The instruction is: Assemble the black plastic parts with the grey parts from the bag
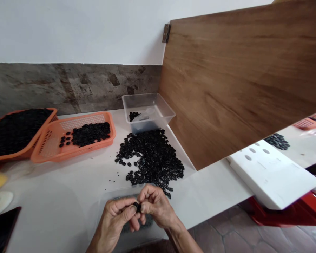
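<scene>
1. From my head view, my left hand (118,216) and right hand (158,207) are close together. The thumb and finger of each pinch one small black piece (137,206), right between my hands.

2. The piece is tiny – I think it could pop out if I squeeze too hard or one thumb slides. My fingertips hide part of it, so I could miss a bad spot.

3. Just under my hands is a clear tub (105,195) with dark stuff in it. If I let go, the piece may fall in there and get mixed up. I can't tell what the dark stuff is, because my hands cover much of it.

4. Just past my hands is a big pile of black pieces (158,154). Its near end comes close to my right hand. A bump from my knuckles could push loose ones about, and maybe some over the table (60,196) edge, down to the floor on my right side.

5. Past the pile is a clear bin (165,110) with a few black bits inside. Out past my left hand is an orange basket (50,146) part full of black pieces, and farther left a fuller basket (26,154). They all look much alike, so a piece could go in the wrong one – just from not looking.
</scene>
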The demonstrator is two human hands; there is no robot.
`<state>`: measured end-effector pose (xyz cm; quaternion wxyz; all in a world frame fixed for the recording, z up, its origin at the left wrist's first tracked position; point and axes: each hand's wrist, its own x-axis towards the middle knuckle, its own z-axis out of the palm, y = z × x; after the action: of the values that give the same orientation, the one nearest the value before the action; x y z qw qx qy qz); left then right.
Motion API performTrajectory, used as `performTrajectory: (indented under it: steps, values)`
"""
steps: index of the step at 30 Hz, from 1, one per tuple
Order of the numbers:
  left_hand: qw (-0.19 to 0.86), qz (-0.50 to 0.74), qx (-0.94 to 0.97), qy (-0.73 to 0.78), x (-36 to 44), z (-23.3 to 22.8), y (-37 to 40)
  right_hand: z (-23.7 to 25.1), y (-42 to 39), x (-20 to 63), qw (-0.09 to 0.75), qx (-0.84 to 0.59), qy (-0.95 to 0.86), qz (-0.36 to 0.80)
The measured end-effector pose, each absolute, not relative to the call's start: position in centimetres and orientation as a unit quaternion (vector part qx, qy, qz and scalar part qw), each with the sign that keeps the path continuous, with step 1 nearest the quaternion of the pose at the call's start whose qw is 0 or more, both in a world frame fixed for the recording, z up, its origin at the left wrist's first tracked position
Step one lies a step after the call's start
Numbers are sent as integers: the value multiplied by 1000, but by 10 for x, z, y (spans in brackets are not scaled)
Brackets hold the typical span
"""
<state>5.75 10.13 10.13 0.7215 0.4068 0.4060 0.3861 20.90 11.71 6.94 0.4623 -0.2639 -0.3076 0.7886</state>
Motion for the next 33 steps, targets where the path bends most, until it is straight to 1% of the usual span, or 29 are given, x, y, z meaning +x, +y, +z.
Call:
performTrajectory:
  steps: [6, 14, 20, 30, 33]
  values:
    - [718, 362, 442, 397, 55, 99, 102, 69, 117, 212, 453, -262, -313, 793]
    - [720, 354, 451, 390, 55, 93, 103, 64, 115, 211, 477, -250, -311, 783]
    - [716, 362, 445, 398, 57, 92, 105, 64, 117, 212, 485, -234, -317, 781]
    - [690, 369, 459, 422, 61, 91, 106, 60, 120, 212, 480, -268, -326, 769]
    - [691, 392, 435, 424, 63, 89, 108, 60, 123, 211, 488, -274, -331, 760]
